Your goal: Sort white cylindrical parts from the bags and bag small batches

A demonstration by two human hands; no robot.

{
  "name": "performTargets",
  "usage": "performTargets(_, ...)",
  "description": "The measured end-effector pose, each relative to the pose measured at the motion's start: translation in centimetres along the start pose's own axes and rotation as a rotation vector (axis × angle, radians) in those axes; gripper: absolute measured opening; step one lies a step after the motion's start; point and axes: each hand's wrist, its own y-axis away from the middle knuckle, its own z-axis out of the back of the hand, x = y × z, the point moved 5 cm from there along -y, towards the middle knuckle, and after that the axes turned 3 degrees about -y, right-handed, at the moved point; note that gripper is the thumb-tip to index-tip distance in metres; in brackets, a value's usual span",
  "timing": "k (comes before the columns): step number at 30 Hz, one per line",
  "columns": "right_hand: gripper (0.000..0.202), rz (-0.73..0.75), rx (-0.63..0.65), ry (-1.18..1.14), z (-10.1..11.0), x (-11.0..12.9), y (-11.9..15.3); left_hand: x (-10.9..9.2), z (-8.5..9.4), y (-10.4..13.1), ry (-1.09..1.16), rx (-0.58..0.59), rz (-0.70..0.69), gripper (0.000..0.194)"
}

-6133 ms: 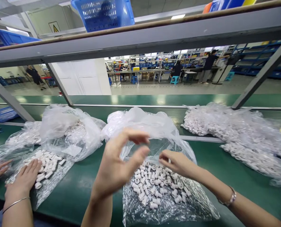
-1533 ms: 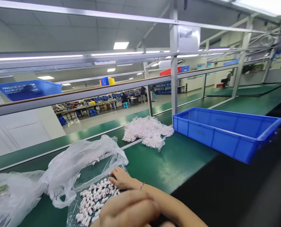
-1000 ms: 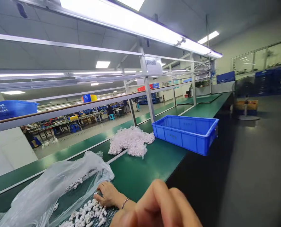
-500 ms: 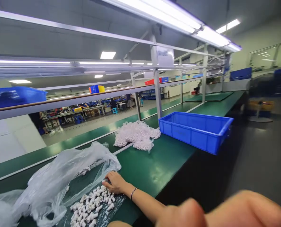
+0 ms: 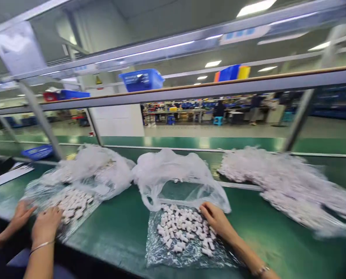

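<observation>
My right hand point(image 5: 216, 220), with a bracelet on its wrist, is at the right edge of a heap of small white fittings point(image 5: 179, 224). Its fingers are bent and pressed together; what lies between them is too small to tell. Under the fittings is a clear plastic sheet point(image 5: 190, 260), spread on the green bench point(image 5: 111, 228). Directly behind the heap stands a crumpled, translucent bag point(image 5: 173, 166) with its mouth open toward me. My left hand is out of view.
At the left, a co-worker's hands point(image 5: 46, 223) touch another heap of white pieces point(image 5: 74, 203) beside a bag. Bagged white pieces point(image 5: 277, 182) lie at the right. Metal posts point(image 5: 42, 116) hold a shelf point(image 5: 190, 92) with blue bins point(image 5: 144, 80) above the bench.
The view has swung left, so the blue crate is out of sight and the co-worker's hands show. The blurred hand close to the camera has gone. My right hand stays by the heap.
</observation>
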Motion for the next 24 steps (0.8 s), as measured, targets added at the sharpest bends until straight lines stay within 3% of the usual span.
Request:
performTargets(1, 0.055, -0.011, 0.000, 0.000, 0.1, -0.2, -0.2, 1.8, -2.4, 1.1, 0.101, -0.056, 0.120, 0.039)
performTargets(3, 0.057, -0.045, 0.005, -0.024, 0.2, -0.9, -0.4, 6.3, -9.4, 2.7, 0.307, -0.036, 0.378, 0.038)
performTargets(4, 0.058, -0.062, 0.012, -0.037, 0.2, -1.3, -0.4, 8.3, -12.6, 3.0, 0.325, -0.011, 0.443, 0.037)
performTargets(6, 0.060, -0.102, 0.025, -0.047, 0.1, -2.2, -0.3, 11.7, -16.5, 3.1, 0.344, 0.003, 0.518, 0.039)
performTargets(7, 0.062, -0.128, 0.034, -0.043, 0.1, -2.6, -0.2, 12.9, -16.9, 3.0, 0.358, -0.007, 0.544, 0.040)
performTargets(9, 0.066, -0.185, 0.058, -0.030, 0.1, -3.3, -0.2, 14.2, -14.9, 2.6, 0.323, -0.095, 0.562, 0.038)
performTargets(14, 0.070, -0.256, 0.071, -0.015, 0.4, -3.7, -0.4, 14.9, -5.8, 1.9, 0.004, -0.423, 0.471, 0.030)
performTargets(19, 0.065, -0.250, 0.045, -0.008, 0.6, -3.9, -0.3, 18.6, -0.8, 1.2, -0.402, -0.651, 0.383, 0.027)
performTargets(21, 0.064, -0.239, 0.027, -0.025, 0.7, -3.9, -0.3, 20.4, 0.9, 0.3, -0.589, -0.682, 0.370, 0.028)
performTargets(24, 0.061, -0.228, 0.007, -0.057, 0.9, -4.1, -0.3, 23.0, 3.4, -1.8, -0.748, -0.601, 0.349, 0.029)
